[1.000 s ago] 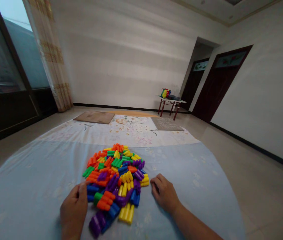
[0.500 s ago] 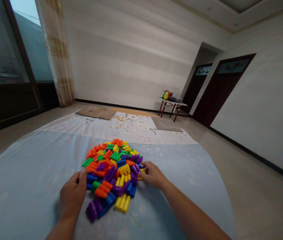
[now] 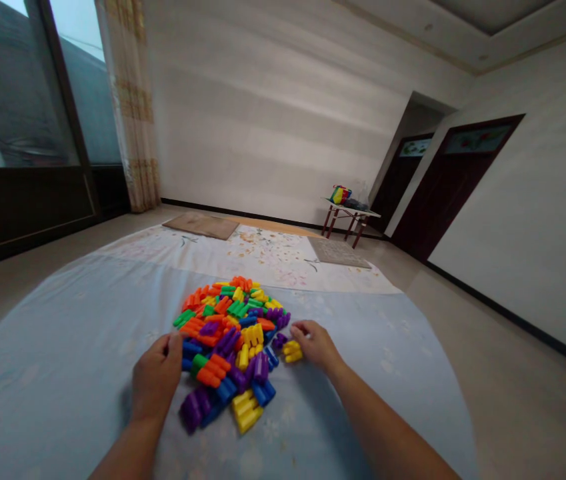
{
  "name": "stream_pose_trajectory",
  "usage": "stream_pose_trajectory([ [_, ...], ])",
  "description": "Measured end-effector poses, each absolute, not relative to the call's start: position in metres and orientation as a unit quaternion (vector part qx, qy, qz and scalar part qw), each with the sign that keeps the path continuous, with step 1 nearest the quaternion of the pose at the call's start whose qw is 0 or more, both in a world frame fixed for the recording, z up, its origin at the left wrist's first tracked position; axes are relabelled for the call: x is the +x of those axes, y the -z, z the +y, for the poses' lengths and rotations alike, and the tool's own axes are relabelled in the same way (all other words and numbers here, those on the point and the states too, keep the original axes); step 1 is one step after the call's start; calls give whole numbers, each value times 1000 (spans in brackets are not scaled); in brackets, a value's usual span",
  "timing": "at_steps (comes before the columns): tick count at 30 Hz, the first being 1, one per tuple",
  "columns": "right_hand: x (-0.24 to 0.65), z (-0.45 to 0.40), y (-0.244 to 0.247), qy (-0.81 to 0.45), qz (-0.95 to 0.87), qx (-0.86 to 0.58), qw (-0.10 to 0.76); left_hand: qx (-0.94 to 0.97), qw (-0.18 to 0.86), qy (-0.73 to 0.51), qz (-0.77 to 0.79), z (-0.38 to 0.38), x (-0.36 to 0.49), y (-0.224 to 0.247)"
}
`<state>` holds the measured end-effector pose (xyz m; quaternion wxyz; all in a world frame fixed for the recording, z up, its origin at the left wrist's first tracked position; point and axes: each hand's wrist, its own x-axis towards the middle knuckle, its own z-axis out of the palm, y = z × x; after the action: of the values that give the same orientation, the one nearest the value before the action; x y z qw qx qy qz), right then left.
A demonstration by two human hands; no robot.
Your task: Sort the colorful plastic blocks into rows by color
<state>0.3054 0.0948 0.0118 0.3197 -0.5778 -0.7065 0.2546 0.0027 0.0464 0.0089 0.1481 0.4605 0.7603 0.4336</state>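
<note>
Heap of multicoloured, ribbed plastic blocks point(image 3: 227, 341) lies between left hand point(image 3: 155, 377) and right hand point(image 3: 319, 345), presumably for reach. Both curled; cannot tell whether gripping.

The right forearm point(image 3: 387, 420) and the left forearm point(image 3: 125, 447) are cut by the bottom edge, the dark items point(image 3: 356, 205) on the far small table point(image 3: 350, 211) are too small to identify, and the ceiling recess point(image 3: 495, 13) is cut above.

The cloth-covered surface point(image 3: 357, 333) is pale blue on the near side, with a white floral band point(image 3: 283, 261) across the far side. A brown mat point(image 3: 203, 225) lies far left, a greyish patterned mat point(image 3: 340, 253) far right, and a heap of multicoloured plastic blocks point(image 3: 237, 311) around the middle.
</note>
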Motion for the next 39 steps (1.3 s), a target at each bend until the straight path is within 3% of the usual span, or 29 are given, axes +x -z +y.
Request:
stream_pose_trajectory([
  [6, 279, 132, -10, -275, -694, -562, 356, 474, 125, -440, 752, 46, 3, -7],
  [14, 243, 119, -37, -416, -740, -392, 354, 484, 112, -440, 749, 46, 1, -8],
  [19, 272, 108, -39, -358, -706, -456, 407, 481, 115, -437, 751, 46, 2, -9],
  [25, 312, 81, -16, -296, -717, -524, 351, 475, 131, -431, 756, 47, 2, -9],
  [35, 310, 54, -3, -348, -782, -412, 314, 477, 116, -422, 762, 47, 3, -10],
  [39, 313, 53, 5, -369, -741, -452, 331, 476, 106, -434, 758, 46, 3, -12],
])
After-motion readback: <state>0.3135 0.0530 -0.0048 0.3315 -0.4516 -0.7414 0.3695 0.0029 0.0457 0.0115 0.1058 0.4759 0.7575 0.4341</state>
